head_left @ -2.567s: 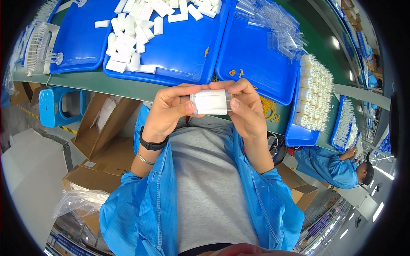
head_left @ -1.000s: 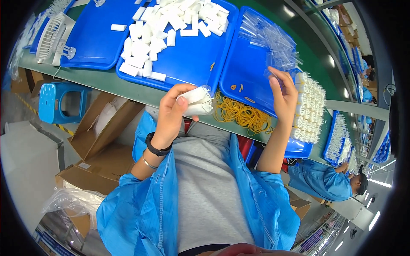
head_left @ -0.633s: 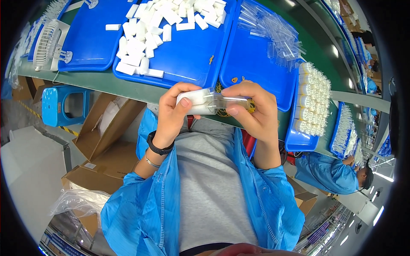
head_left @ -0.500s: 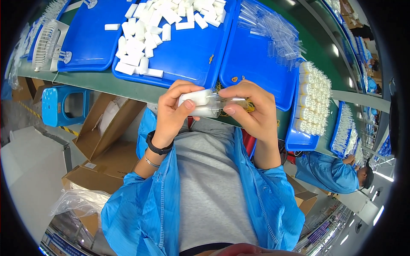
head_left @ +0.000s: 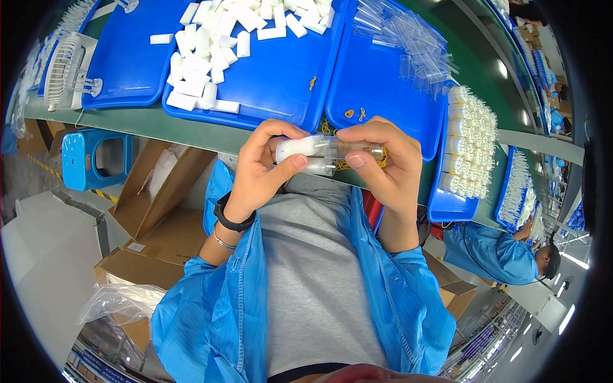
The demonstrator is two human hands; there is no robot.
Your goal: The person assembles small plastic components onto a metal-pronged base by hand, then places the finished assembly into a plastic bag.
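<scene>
My left hand (head_left: 258, 163) is closed round a white plastic block (head_left: 295, 149), its thumb pressed along the near side. Beside that block, in the same grip, is a second piece with a clear end (head_left: 320, 167). A clear plastic tube (head_left: 341, 147) is pinched between the thumb and fingers of my right hand (head_left: 393, 159). The tube's left end meets the right end of the white block; how far one sits inside the other I cannot tell. Yellow rubber bands (head_left: 324, 126) show behind and below the tube, partly hidden by my hands.
Loose white blocks fill much of a blue tray (head_left: 262, 96). Clear tubes (head_left: 415, 48) lie in the tray to its right. Further right, white pieces bound with bands (head_left: 469, 140) stand in rows. A small white fan (head_left: 62, 73), a blue stool (head_left: 80, 159) and cardboard boxes (head_left: 169, 236) are at left. A co-worker (head_left: 491, 252) sits at right.
My right hand has moved slightly right, and more of the clear tube shows between my hands. My left thumb has shifted right along the block.
</scene>
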